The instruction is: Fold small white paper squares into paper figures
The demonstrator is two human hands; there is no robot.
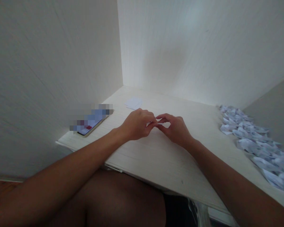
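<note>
My left hand (137, 124) and my right hand (176, 129) meet over the middle of a pale wooden desk (156, 154). The fingers of both are pinched together on a small white folded paper (159, 124), most of it hidden between the fingertips. The two hands touch at the fingertips just above the desk top.
A phone (92, 123) lies screen up at the desk's left edge. A small stack of white paper squares (133, 102) sits behind my hands. Several folded white paper pieces (253, 138) are heaped along the right side. White walls close the corner behind and to the left.
</note>
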